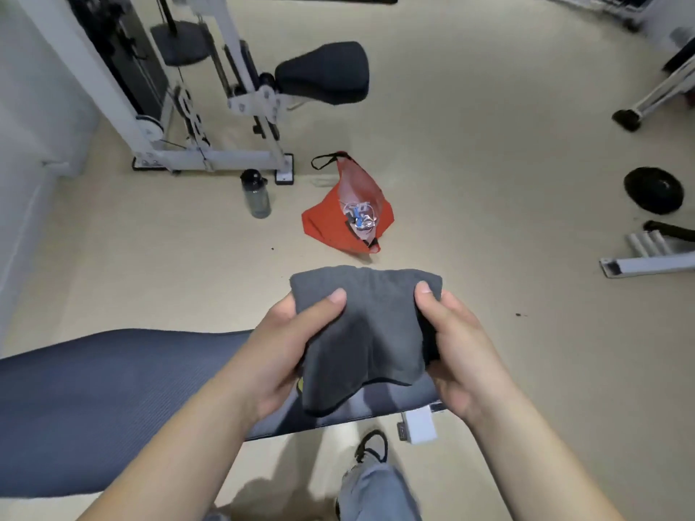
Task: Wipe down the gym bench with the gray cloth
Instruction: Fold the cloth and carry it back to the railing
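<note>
Head view: both hands, left hand [291, 344] and right hand [457, 349], grip gray cloth [361, 332] above bench [113, 400] end.

The folded gray cloth [361, 332] hides the fingers of the left hand [278, 355] and right hand [464, 351]. The padded dark-blue bench [113, 400] runs off the left edge. Contents of the orange fabric bag [327, 223] are too small to tell.
</note>
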`<action>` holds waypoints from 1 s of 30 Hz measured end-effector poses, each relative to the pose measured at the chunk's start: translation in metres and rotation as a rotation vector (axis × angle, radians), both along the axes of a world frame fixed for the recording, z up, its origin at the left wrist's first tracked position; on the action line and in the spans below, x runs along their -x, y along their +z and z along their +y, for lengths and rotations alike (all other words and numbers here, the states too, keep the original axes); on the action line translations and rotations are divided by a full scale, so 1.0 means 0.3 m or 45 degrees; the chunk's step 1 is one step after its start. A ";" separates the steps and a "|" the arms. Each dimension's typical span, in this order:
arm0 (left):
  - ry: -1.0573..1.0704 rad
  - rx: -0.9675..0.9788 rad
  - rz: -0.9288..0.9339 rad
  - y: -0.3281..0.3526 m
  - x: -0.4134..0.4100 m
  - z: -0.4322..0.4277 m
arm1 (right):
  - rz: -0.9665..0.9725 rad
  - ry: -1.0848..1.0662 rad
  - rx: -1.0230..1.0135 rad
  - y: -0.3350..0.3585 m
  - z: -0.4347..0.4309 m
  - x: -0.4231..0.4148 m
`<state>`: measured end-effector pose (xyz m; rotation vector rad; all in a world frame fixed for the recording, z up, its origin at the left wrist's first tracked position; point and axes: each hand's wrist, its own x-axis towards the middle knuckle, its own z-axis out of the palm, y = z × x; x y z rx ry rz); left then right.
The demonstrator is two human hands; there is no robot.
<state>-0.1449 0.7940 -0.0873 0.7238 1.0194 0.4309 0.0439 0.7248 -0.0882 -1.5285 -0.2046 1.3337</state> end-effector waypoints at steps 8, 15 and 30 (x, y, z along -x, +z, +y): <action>-0.399 -0.333 0.032 0.371 -0.332 -0.154 | -0.362 -0.219 0.050 0.425 -0.326 -0.284; -0.813 -0.389 -0.094 0.514 -0.558 -0.363 | -0.358 -0.708 0.012 0.494 -0.774 -0.306; -2.194 -0.109 -0.245 0.566 -0.997 -1.683 | 0.022 -1.670 -0.008 0.432 -2.127 -0.060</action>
